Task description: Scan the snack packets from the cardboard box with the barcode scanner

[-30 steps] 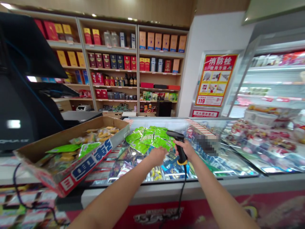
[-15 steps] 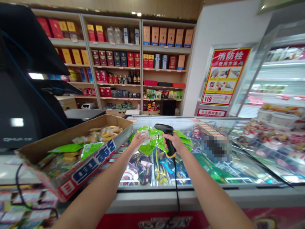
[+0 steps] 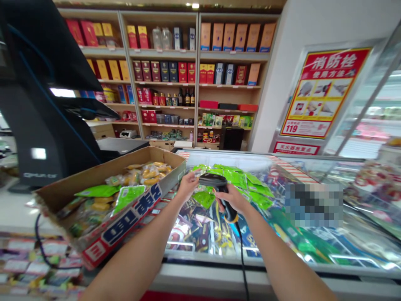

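Gripping a corded barcode scanner [image 3: 226, 205] at a shop's chest freezer [image 3: 219, 272], a person's right hand [image 3: 232, 199] holds its grip clamped around the black handle, the scanner's head tipped toward the left hand [image 3: 189, 185]. That hand's fingers close together on a green snack packet [image 3: 203, 199], pinching its upper edge just beside the scanner's head (any barcode there is hidden or too small to read). A flat, steady packet, held square to the scanner's head with the fingers clear of the code, would likely suit this close work best. The count: two hands, one scanner, one black cable [image 3: 242, 259] dropping over the freezer's front, and one cardboard box [image 3: 127, 221] at the left, holding two large green packets [image 3: 98, 191] above a heap of yellow-filled clear packets [image 3: 145, 175]. More green packets [image 3: 233, 176], too overlapped to count, lie spread beyond the hands on the freezer's glass lid [image 3: 200, 158].
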Action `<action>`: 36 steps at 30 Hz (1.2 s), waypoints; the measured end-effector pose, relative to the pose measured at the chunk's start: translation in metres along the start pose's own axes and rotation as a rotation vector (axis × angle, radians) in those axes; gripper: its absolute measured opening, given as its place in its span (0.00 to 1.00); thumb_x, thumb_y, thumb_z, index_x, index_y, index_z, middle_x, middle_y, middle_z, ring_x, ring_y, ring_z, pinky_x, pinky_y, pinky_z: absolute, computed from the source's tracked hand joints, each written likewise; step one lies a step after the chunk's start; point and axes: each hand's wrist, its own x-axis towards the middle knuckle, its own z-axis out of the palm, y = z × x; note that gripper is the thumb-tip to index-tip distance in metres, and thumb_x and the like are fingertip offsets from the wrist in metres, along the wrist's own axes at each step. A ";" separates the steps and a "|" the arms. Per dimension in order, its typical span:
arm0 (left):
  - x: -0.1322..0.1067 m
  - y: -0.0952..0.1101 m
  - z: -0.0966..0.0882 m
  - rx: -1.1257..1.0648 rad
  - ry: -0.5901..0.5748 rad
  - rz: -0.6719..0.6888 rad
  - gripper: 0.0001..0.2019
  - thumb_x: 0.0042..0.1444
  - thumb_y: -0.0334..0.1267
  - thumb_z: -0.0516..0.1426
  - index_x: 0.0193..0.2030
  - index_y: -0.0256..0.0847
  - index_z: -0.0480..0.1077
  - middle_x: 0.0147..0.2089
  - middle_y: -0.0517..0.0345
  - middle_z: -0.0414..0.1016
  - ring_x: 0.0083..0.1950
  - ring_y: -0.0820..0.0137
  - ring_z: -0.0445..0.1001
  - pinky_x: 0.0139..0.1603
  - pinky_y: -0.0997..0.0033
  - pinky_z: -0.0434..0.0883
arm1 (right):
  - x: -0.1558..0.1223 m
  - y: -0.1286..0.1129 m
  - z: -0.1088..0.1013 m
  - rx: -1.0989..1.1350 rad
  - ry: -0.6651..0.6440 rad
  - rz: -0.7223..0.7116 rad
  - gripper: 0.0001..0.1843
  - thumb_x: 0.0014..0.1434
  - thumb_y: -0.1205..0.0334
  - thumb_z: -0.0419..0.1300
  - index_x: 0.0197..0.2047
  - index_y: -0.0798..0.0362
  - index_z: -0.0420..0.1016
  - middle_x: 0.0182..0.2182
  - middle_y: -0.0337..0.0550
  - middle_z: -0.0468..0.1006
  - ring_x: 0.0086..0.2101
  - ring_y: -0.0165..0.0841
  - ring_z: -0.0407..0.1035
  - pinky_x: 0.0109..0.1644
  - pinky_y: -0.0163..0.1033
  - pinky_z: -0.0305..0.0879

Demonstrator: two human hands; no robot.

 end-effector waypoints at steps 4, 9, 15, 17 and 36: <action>-0.002 0.005 0.004 0.012 0.008 0.035 0.34 0.33 0.42 0.71 0.52 0.35 0.77 0.38 0.50 0.82 0.25 0.77 0.68 0.24 0.79 0.62 | 0.001 0.000 0.001 0.013 0.087 0.026 0.16 0.48 0.51 0.65 0.31 0.54 0.70 0.17 0.35 0.72 0.15 0.29 0.66 0.19 0.35 0.66; -0.005 0.011 0.005 0.042 -0.010 0.042 0.31 0.32 0.41 0.71 0.49 0.36 0.79 0.48 0.45 0.81 0.34 0.68 0.76 0.35 0.72 0.71 | 0.001 0.003 0.000 0.049 0.133 0.062 0.16 0.47 0.51 0.66 0.30 0.54 0.70 0.16 0.36 0.71 0.14 0.29 0.66 0.19 0.35 0.67; -0.004 0.010 0.004 0.094 -0.013 0.072 0.28 0.33 0.41 0.70 0.46 0.35 0.80 0.50 0.43 0.80 0.43 0.62 0.78 0.44 0.66 0.73 | 0.001 0.005 0.000 0.067 0.127 0.087 0.15 0.47 0.51 0.66 0.27 0.54 0.70 0.16 0.36 0.71 0.14 0.29 0.66 0.19 0.35 0.67; -0.004 0.010 0.004 0.113 -0.004 0.083 0.27 0.33 0.41 0.70 0.44 0.35 0.81 0.51 0.42 0.79 0.45 0.60 0.78 0.47 0.65 0.72 | 0.001 0.005 0.000 0.085 0.129 0.092 0.15 0.47 0.51 0.65 0.27 0.54 0.70 0.16 0.36 0.71 0.14 0.29 0.66 0.20 0.35 0.67; -0.002 0.003 0.000 0.159 -0.019 0.086 0.24 0.38 0.41 0.67 0.45 0.36 0.80 0.42 0.48 0.83 0.41 0.62 0.78 0.45 0.63 0.73 | 0.003 0.013 0.002 0.081 0.126 0.060 0.16 0.48 0.51 0.65 0.32 0.55 0.70 0.17 0.34 0.71 0.14 0.29 0.66 0.20 0.36 0.67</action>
